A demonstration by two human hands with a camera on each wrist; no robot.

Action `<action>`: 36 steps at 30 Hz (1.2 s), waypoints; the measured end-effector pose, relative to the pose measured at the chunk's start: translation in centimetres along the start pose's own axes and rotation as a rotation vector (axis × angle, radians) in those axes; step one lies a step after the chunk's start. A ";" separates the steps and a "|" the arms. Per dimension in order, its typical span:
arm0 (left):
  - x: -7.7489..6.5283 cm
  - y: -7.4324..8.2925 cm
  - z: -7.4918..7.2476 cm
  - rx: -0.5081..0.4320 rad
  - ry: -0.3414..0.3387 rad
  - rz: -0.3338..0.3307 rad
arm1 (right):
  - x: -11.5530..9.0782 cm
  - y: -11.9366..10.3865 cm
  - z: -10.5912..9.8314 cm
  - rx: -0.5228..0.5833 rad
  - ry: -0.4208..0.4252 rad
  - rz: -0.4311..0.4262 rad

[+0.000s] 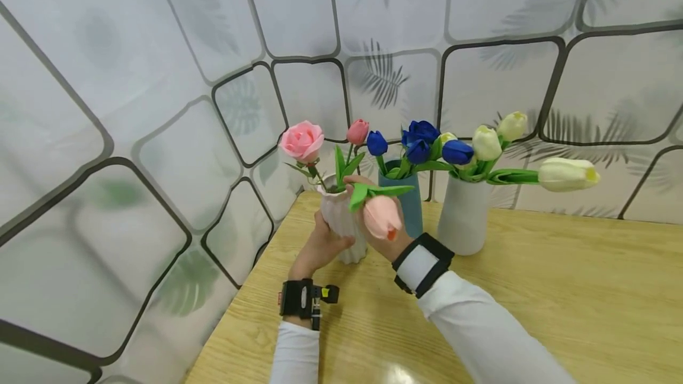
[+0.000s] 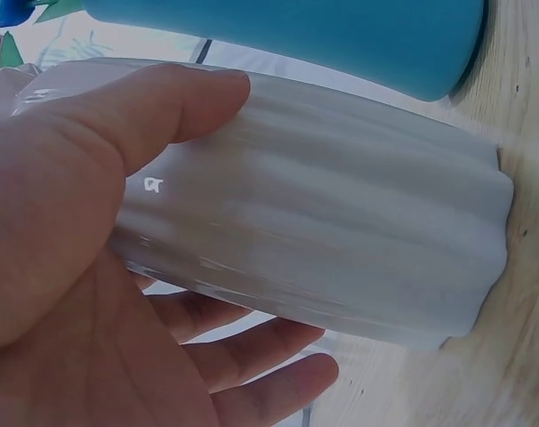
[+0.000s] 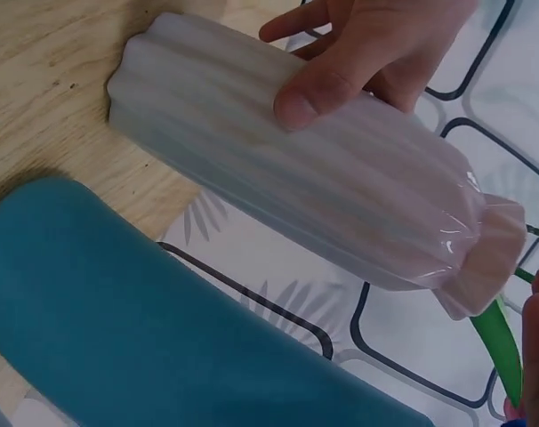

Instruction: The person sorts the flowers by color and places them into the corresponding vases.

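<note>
My left hand (image 1: 320,246) grips the body of a pale pink fluted vase (image 2: 341,213), its thumb along the near side and its fingers around the back. The vase stands on the table, with a pink rose (image 1: 302,142) and a pink tulip (image 1: 358,131) rising from its ruffled mouth. Up at that mouth, my right hand (image 1: 393,246) pinches a tulip stem with curled fingers (image 1: 354,181); I cannot tell which stem. A peach tulip (image 1: 382,217) lies over the back of this hand, bloom facing me, its own stem hidden.
Just right of the fluted vase stands a teal vase (image 1: 411,209) with blue flowers (image 1: 421,133). Beside it is a white vase (image 1: 463,218) of cream tulips (image 1: 487,143), one leaning far right (image 1: 567,174). Patterned curtain (image 1: 496,82) hangs behind the wooden table (image 1: 576,265).
</note>
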State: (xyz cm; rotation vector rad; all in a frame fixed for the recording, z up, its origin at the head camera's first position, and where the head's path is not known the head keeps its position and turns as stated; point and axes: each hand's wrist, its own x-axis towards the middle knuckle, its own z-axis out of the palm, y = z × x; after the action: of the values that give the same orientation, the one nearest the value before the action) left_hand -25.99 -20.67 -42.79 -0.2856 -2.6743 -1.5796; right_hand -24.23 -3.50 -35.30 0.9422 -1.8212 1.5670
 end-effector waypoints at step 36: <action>-0.8 0.5 -0.2 0.057 -0.076 -0.088 | -9.7 3.1 -3.2 -0.467 -0.391 0.480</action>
State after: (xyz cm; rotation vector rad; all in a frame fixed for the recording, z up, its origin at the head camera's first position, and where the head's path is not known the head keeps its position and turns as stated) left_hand -25.16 -20.71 -42.35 -0.2338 -2.8213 -1.5424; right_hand -20.95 1.40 -44.22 0.6445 -2.6939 1.1550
